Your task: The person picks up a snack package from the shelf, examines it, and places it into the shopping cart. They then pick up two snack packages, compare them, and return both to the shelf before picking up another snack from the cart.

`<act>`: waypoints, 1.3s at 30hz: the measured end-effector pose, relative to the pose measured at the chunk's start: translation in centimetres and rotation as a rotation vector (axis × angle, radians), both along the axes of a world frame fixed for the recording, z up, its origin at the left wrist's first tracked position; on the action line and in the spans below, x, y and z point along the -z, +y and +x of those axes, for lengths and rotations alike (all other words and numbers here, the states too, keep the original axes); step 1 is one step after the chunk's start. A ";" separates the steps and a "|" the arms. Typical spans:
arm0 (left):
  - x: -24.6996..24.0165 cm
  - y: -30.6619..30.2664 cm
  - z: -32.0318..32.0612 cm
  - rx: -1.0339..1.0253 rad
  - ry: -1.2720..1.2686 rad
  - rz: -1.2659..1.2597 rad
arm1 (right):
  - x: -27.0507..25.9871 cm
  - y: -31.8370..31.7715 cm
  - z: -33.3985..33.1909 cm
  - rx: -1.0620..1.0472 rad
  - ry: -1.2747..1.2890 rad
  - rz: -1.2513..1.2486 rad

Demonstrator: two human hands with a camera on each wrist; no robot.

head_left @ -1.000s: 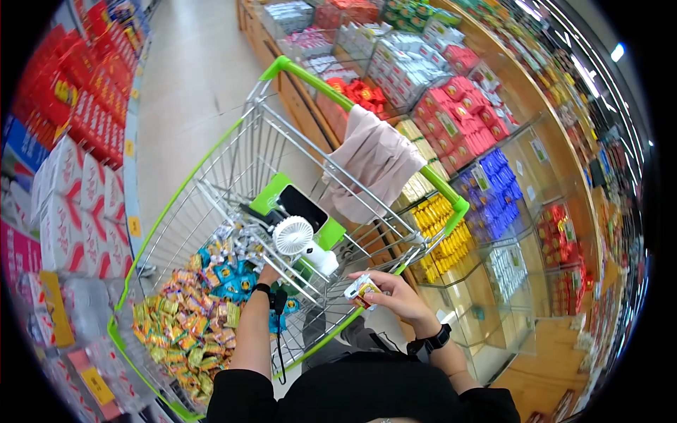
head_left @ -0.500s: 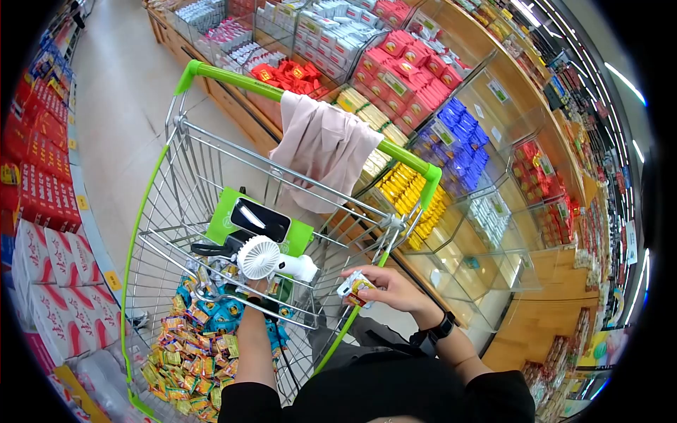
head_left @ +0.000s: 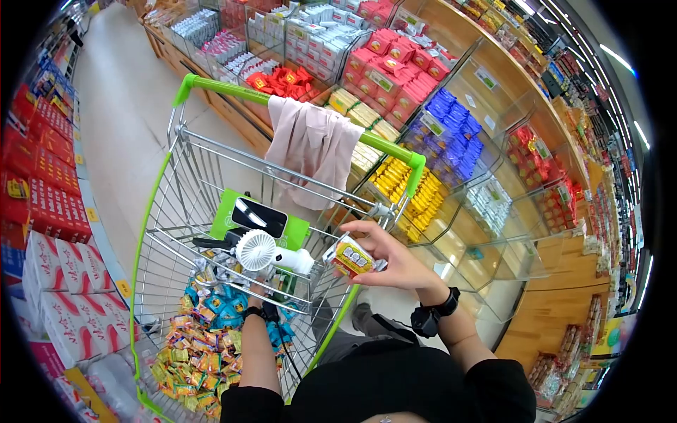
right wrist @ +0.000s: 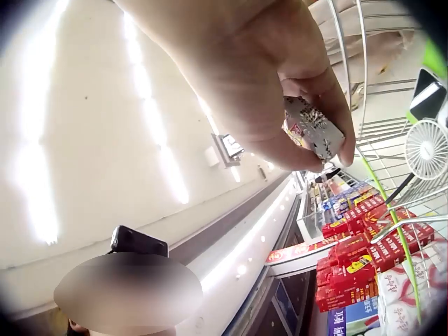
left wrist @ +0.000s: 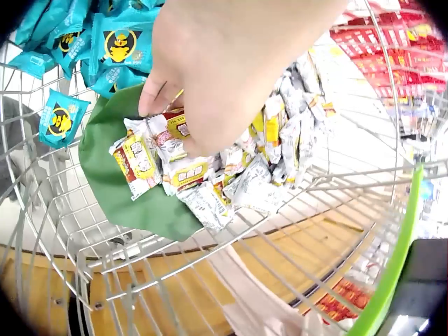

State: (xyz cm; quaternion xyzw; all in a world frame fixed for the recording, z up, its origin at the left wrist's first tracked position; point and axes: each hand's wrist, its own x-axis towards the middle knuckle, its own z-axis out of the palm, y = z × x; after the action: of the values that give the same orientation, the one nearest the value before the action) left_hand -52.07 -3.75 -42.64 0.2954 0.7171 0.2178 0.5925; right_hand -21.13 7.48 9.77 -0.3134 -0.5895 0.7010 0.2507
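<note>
My right hand (head_left: pixel 395 264) holds small white, yellow and red wrapped snacks (head_left: pixel 352 257) between thumb and fingers, over the cart's near green side rail. In the right wrist view, their silvery wrapper (right wrist: pixel 318 133) shows between the fingers. Down inside the cart, my left hand (left wrist: pixel 217 63) pinches a white wrapped snack (left wrist: pixel 168 136) with a red and yellow label. Loose white snack packets (left wrist: pixel 262 178) lie beside and under this hand, some on a green cloth-like piece (left wrist: pixel 140 210). Teal packets (left wrist: pixel 120 45) sit next to it.
A white handheld fan (head_left: pixel 255 250) and a phone (head_left: pixel 259 215) sit on the cart's child-seat part. Orange and yellow packets (head_left: pixel 201 359) are heaped in the basket. A pink cloth (head_left: pixel 314 144) hangs over the green handle (head_left: pixel 229 90). Candy bins (head_left: pixel 398 77) line one side, boxed goods (head_left: pixel 53 250) the other.
The view has swung, bringing the cart leftward. My right hand has risen a little and turned, so the snacks' yellow labels now face up. My left hand stays low in the cart.
</note>
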 end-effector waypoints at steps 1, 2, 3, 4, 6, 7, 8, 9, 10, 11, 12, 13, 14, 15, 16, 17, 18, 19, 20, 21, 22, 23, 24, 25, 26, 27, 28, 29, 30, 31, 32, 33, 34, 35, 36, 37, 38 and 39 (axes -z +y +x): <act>0.3 -0.6 -0.4 -0.022 -0.031 0.005 | -0.3 0.0 0.2 -0.013 -0.025 0.066; 0.8 -1.1 -1.0 -0.044 -0.063 0.007 | -0.6 -0.3 0.4 -0.025 -0.049 0.132; 1.5 -1.8 -1.7 -0.066 -0.098 0.010 | -0.9 -0.7 0.1 0.070 0.051 0.190; 2.1 -2.3 -2.3 -0.096 -0.144 0.007 | -1.6 -1.0 0.4 0.070 0.063 0.193; 0.2 -2.8 -2.9 -0.144 -0.218 -0.021 | -2.8 -1.3 1.4 0.038 -0.052 0.346; -2.1 -3.4 -2.9 -0.152 -0.210 -0.067 | -2.9 -1.5 1.6 0.086 0.012 0.403; -3.1 -3.8 -3.3 -0.159 -0.201 -0.058 | -3.2 -1.7 2.0 0.080 0.023 0.410; -4.2 -4.1 -3.6 -0.213 -0.201 -0.112 | -3.5 -1.9 2.5 0.085 -0.008 0.507; -5.4 -4.7 -3.8 -0.269 -0.202 -0.166 | -3.8 -2.1 3.0 0.089 -0.039 0.604; -10.1 -4.7 -2.6 -0.449 -0.246 -0.195 | -4.2 -2.4 3.3 0.090 0.002 0.615; -16.2 -4.1 -1.1 -0.535 -0.216 -0.268 | -4.4 -2.7 3.8 0.082 0.017 0.617; -15.8 -4.6 -1.5 -0.618 -0.224 -0.203 | -4.4 -3.0 4.3 0.085 0.046 0.600; -16.2 -4.8 -1.9 -0.698 -0.231 -0.135 | -4.5 -3.3 4.7 0.088 0.075 0.584; -16.8 -5.2 -2.5 -0.737 -0.293 -0.056 | -4.7 -3.5 5.1 0.081 0.089 0.589; -17.4 -5.6 -3.2 -0.774 -0.355 0.021 | -5.0 -3.7 5.6 0.080 0.115 0.573; -16.7 -6.2 -4.6 -0.825 -0.342 0.052 | -5.2 -4.0 6.1 0.079 0.138 0.556; -18.7 -6.5 -5.1 -0.824 -0.311 0.046 | -5.3 -4.1 6.7 0.071 0.146 0.555; -20.5 -7.0 -5.2 -0.822 -0.362 0.190 | -5.4 -4.1 7.3 0.066 0.126 0.609; -21.9 -7.4 -5.4 -0.814 -0.409 0.334 | -5.4 -4.2 7.8 0.062 0.106 0.664; -23.3 -7.6 -5.6 -0.890 -0.359 0.441 | -5.4 -4.3 8.4 0.055 0.115 0.664; -24.5 -7.5 -5.8 -0.963 -0.306 0.551 | -5.4 -4.4 8.9 0.058 0.100 0.661; -27.5 -7.3 -4.8 -1.033 -0.196 0.583 | -5.4 -4.5 9.4 0.061 0.085 0.659; -29.9 -7.2 -4.6 -1.039 -0.193 0.593 | -5.3 -4.6 9.8 0.055 0.093 0.665; -32.1 -7.3 -4.4 -0.909 -0.090 0.683 | -5.2 -4.7 10.2 0.063 0.105 0.656; -34.4 -7.4 -4.1 -0.777 0.015 0.766 | -5.1 -4.8 10.5 0.070 0.117 0.645; -37.3 -7.1 -2.8 -0.789 0.021 0.773 | -5.0 -5.0 10.7 0.080 0.134 0.621; -40.4 -6.4 -0.6 -0.797 0.030 0.869 | -4.9 -5.1 10.9 0.068 0.142 0.624; -43.5 -5.8 1.5 -0.804 0.040 0.965 | -4.7 -5.2 11.2 0.085 0.151 0.598; -46.5 -5.4 3.3 -0.813 0.048 0.968 | -4.5 -5.2 11.4 0.103 0.158 0.571; -49.3 -5.1 5.1 -0.773 -0.020 0.975 | -4.5 -5.3 11.6 0.093 0.163 0.569; -51.2 -4.8 6.6 -0.733 -0.089 0.982 | -4.4 -5.3 11.9 0.084 0.136 0.590; -52.4 -4.5 7.7 -0.742 -0.085 0.984 | -4.4 -5.4 12.1 0.075 0.110 0.613; -53.3 -4.3 8.5 -0.700 -0.098 1.008 | -4.4 -5.4 12.2 0.065 0.113 0.614; -54.0 -3.9 9.4 -0.657 -0.109 1.033 | -4.5 -5.6 12.3 0.067 0.116 0.600; -54.5 -3.4 10.5 -0.667 -0.104 1.038 | -4.5 -5.7 12.4 0.069 0.119 0.585; -54.9 -3.0 11.6 -0.633 -0.127 1.101 | -4.6 -5.8 12.5 0.057 0.123 0.588; -55.3 -2.5 12.8 -0.597 -0.150 1.164 | -4.8 -5.8 12.6 0.061 0.121 0.585; -55.8 -2.2 14.2 -0.624 -0.208 1.172 | -4.9 -5.9 12.8 0.067 0.118 0.582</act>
State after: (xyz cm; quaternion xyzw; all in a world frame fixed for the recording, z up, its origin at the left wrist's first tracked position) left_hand -37.88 -5.93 13.12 0.3244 0.4715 0.7595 0.3093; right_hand -8.34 1.59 14.63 -0.2063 -0.7393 0.5111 0.3868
